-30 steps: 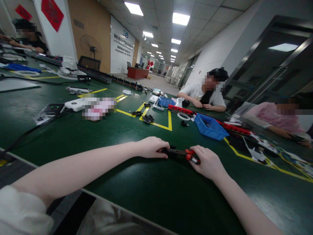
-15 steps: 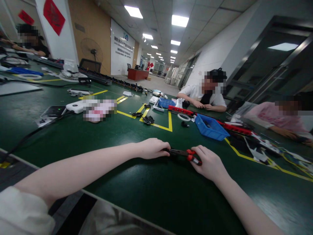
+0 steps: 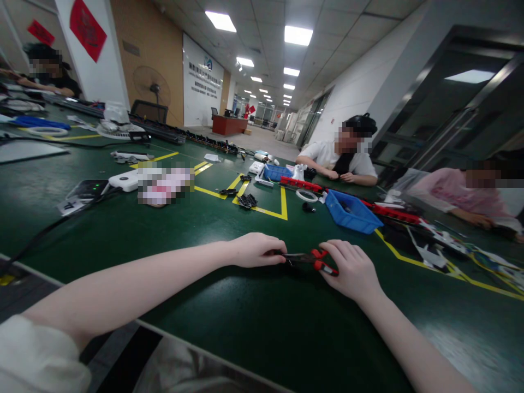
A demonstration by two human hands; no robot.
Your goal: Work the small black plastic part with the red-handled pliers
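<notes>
My right hand is closed around the red-and-black handles of a pair of pliers. The dark jaws point left, at the fingertips of my left hand. Those fingers are pinched together on a small dark piece at the jaw tips, mostly hidden and too small to name. Both hands are low over the green tabletop. Beyond them lies a pile of small black parts, with a few more black pieces beside it, around yellow tape lines.
Right of the pile stands a blue bin, near a white ring and a red strip. To the left are a phone, a white device and a black cable. Two people sit across the table at right.
The plier jaws look slightly more apart, and a bit of dark material shows below their tips. Both hands stay nearly in place; the view has shifted very slightly.
</notes>
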